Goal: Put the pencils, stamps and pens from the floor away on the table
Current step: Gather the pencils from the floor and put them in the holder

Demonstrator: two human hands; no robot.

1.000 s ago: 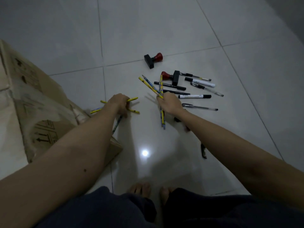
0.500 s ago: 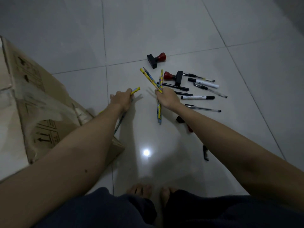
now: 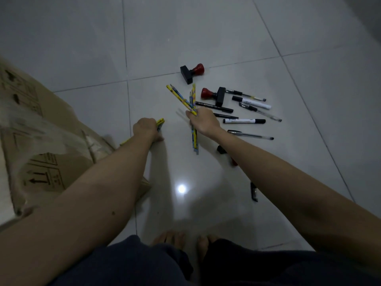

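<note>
Pencils [image 3: 190,104] gathered from floor [image 3: 206,38].
Right hand [image 3: 203,121] clenches a fanned bunch; left hand [image 3: 145,129] apparently closed on more pencils [image 3: 160,122].

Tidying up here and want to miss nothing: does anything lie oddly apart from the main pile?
Yes. A small black pen lies alone near the right forearm, away from the cluster. A partly hidden stamp sits under that arm too.

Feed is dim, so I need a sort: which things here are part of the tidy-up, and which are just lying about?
Job:
pencils in right hand
pencils in left hand
stamps
pens and markers

Lying about:
cardboard box
</note>
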